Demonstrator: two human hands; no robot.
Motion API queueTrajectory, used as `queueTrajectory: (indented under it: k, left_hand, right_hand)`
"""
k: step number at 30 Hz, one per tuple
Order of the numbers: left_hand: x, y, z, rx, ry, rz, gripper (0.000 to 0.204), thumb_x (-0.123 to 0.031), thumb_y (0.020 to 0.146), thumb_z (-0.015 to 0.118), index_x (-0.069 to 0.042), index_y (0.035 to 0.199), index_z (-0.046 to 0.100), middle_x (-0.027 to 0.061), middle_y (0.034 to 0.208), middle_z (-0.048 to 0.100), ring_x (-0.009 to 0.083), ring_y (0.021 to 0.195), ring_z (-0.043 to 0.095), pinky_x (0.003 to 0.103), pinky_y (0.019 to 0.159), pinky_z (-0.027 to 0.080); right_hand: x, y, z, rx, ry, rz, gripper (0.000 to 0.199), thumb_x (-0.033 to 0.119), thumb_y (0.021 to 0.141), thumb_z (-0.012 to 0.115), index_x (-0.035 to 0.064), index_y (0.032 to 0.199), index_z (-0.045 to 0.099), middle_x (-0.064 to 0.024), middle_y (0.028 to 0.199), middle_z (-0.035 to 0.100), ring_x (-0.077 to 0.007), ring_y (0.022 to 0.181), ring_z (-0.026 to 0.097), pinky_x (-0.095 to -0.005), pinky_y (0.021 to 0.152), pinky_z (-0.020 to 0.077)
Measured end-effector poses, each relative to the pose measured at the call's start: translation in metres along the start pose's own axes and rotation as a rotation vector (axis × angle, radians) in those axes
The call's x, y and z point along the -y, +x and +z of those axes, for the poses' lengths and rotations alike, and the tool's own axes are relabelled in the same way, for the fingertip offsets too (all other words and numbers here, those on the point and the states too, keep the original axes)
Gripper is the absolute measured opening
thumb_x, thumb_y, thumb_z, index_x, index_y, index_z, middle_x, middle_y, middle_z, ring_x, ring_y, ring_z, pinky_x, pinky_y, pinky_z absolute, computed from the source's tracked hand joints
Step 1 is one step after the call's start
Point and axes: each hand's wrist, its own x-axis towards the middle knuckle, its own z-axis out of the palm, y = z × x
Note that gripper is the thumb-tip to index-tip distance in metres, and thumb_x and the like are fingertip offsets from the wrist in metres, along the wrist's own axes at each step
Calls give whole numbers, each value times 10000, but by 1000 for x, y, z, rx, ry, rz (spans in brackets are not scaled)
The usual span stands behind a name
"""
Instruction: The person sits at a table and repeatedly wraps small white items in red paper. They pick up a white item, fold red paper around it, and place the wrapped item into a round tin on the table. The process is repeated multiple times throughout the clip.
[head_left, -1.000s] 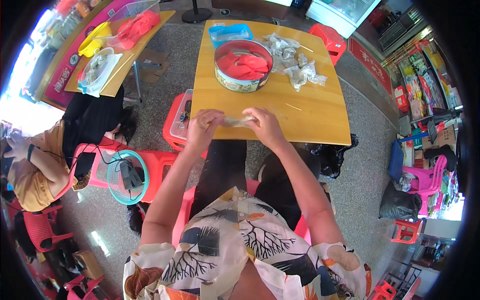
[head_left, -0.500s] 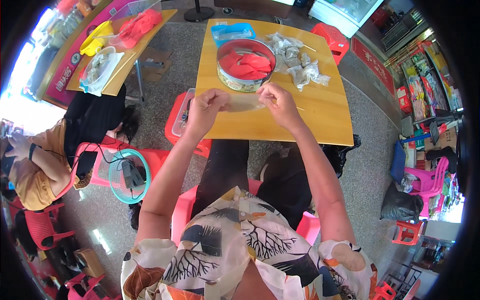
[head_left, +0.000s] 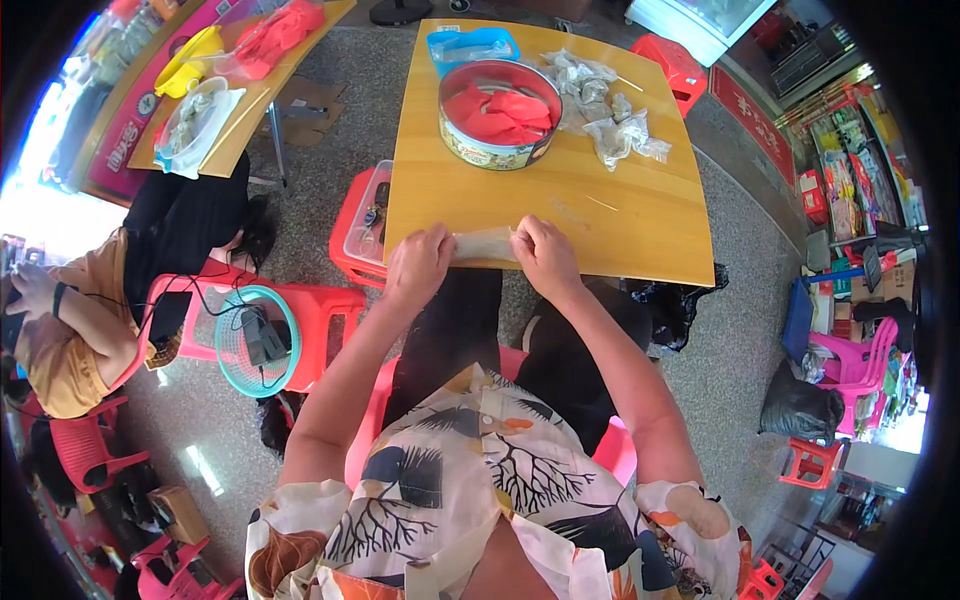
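Film (head_left: 484, 245): one pale piece, spanning between hands over the near edge of the table (head_left: 450, 195); contact unclear. Left hand (head_left: 420, 264): fingers pinching its left end. Right hand (head_left: 545, 257): fingers pinching its right. Handling, judged: even, level pull, gentle against tearing.

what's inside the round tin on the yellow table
Inside the round tin lies crumpled red plastic, apparently a bag. It covers the bottom, so anything beneath it or wrapped within it cannot be seen.
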Motion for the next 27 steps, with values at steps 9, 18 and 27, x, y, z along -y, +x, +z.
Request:
queueTrajectory:
  k: [9, 18, 27]
  left_hand:
    - [6, 11, 4, 49, 44, 22, 226, -240, 861, 623, -29, 781, 622, 194, 720, 639, 387, 701, 640, 463, 629, 491]
    - [8, 51, -26, -11, -19, -58, 181, -208, 839, 654, -30, 806, 637, 155, 704, 641, 321, 662, 651, 409, 605, 496]
    - [-36, 227, 24, -204, 307, 522, 107, -179, 842, 617, -89, 872, 667, 135, 834, 671, 339, 828, 657, 457, 754, 520]
  right_hand:
    - [53, 9, -7, -173, -203, -305, 205, 58, 791, 604, 36, 992, 577, -118, 1013, 554, -312, 938, 565, -427, 805, 464]
    - [19, 10, 12, 79, -128, -346, 379, 134, 730, 731, 21, 1059, 579, -134, 1008, 544, -334, 1019, 523, -430, 867, 449]
    - [17, 1, 24, -41, -142, -259, 305, 123, 749, 715, 32, 997, 563, -120, 920, 511, -334, 928, 529, -441, 786, 444]
